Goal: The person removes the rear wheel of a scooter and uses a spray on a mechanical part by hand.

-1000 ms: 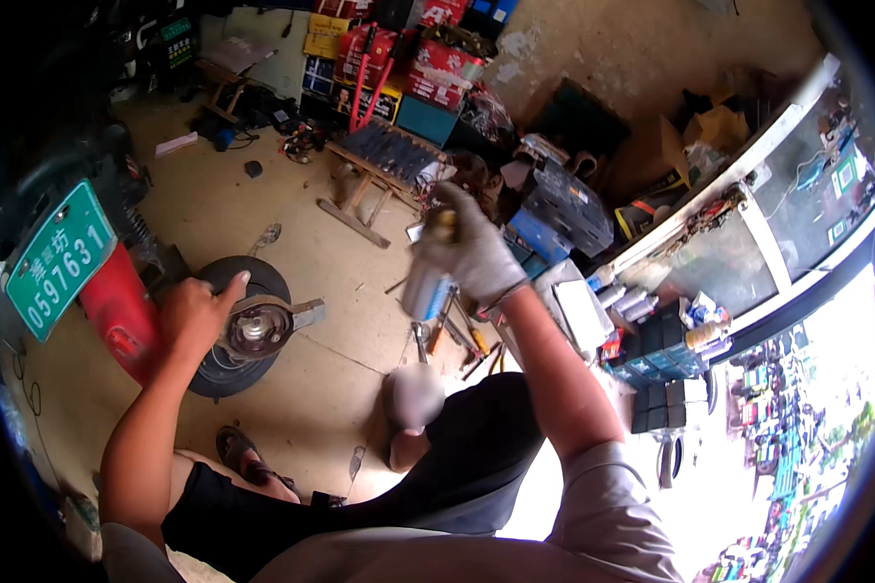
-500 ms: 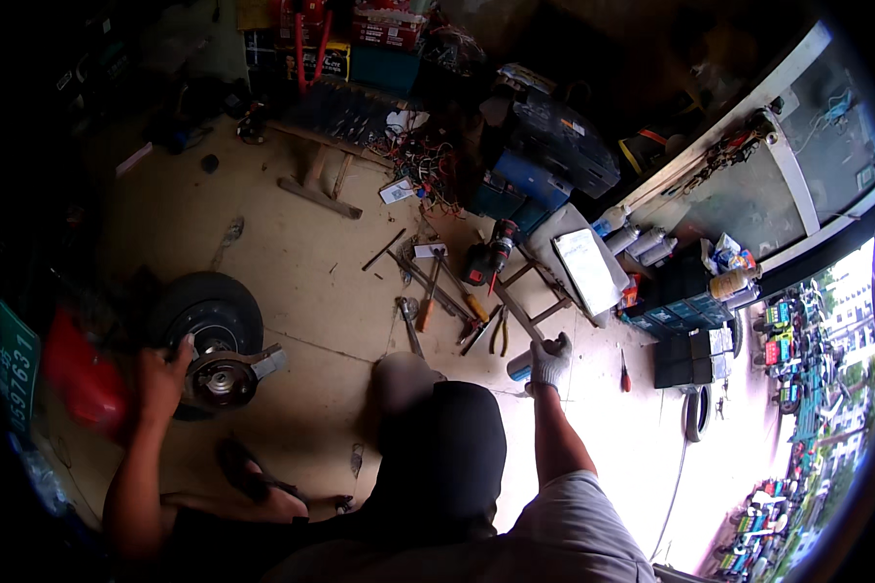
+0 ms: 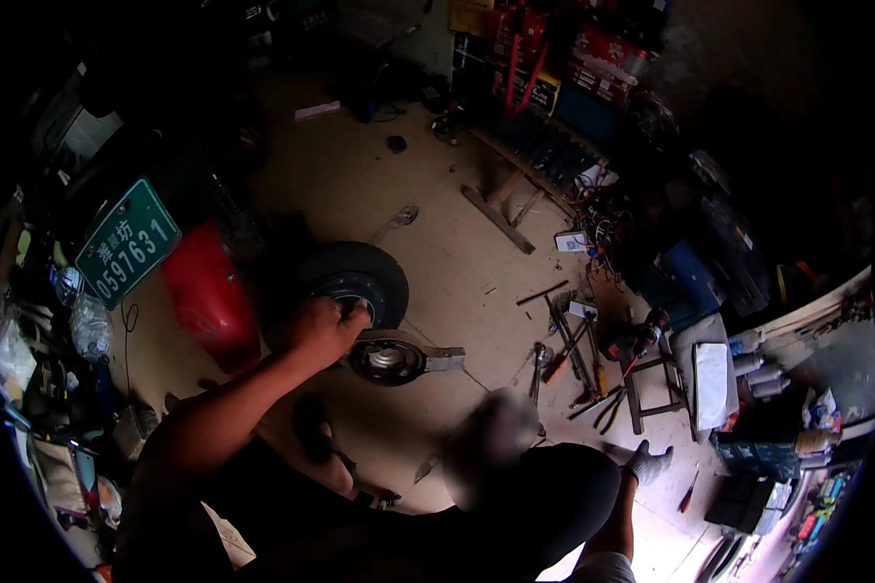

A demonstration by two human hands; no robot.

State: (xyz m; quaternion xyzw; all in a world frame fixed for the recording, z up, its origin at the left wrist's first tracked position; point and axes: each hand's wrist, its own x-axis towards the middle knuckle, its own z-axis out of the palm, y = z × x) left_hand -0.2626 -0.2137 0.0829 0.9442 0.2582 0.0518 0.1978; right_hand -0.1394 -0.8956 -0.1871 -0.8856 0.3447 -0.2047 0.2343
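Note:
A small black-tyred wheel (image 3: 387, 277) lies on the tiled floor. My bare left hand (image 3: 329, 328) is closed over its hub, fingers curled; what they hold is hidden. Beside the wheel, nearer me, is a round metal brake plate (image 3: 389, 361) with an arm pointing right. My right hand (image 3: 649, 463), in a grey glove, is low at the right. Its fingers are stretched apart, with nothing seen in them. Between my arms, a rounded dark shape (image 3: 564, 491) hides part of the floor; a blurred patch adjoins it.
A red panel (image 3: 211, 296) and green plate (image 3: 126, 243) stand left. Pliers (image 3: 610, 410), screwdrivers and other hand tools lie ahead of my right hand, near a cordless drill (image 3: 642, 335) and wooden frame. A wooden bench (image 3: 506, 199) stands farther back. A lone screwdriver (image 3: 689, 491) lies right.
The view has turned left, shifting the scene rightward. My right hand held a blue can before; now its fingers are spread and the can is not seen. My left hand's fingers have curled over the hub.

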